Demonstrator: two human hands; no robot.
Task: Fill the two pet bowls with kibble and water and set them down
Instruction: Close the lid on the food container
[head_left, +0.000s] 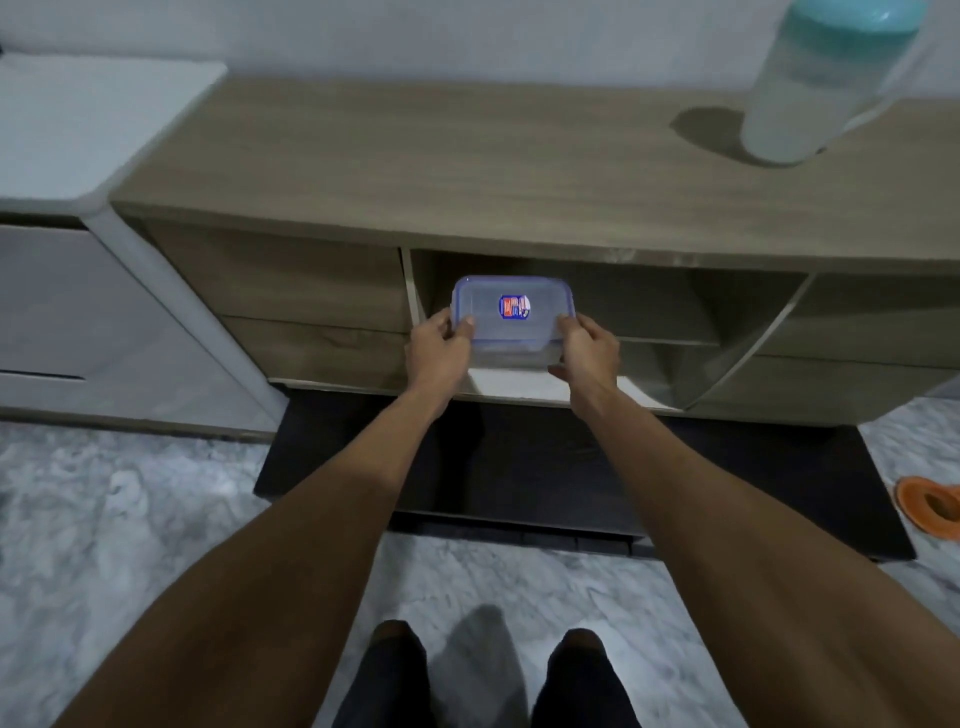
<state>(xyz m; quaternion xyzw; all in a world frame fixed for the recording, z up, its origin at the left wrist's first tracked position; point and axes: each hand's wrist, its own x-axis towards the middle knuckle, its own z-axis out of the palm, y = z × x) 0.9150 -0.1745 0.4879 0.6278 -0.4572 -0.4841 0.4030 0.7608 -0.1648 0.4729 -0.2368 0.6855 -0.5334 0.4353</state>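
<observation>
A clear plastic container with a blue-rimmed lid and a small red and blue label is held in front of the open middle shelf of a wooden cabinet. My left hand grips its left end and my right hand grips its right end. Its contents cannot be made out. A tall clear jug with a teal lid stands on the cabinet top at the far right. An orange bowl lies on the floor at the right edge, partly cut off by the frame.
A white unit stands left of the cabinet. A dark mat lies on the marble floor under the cabinet's front. My two feet are at the bottom of the view.
</observation>
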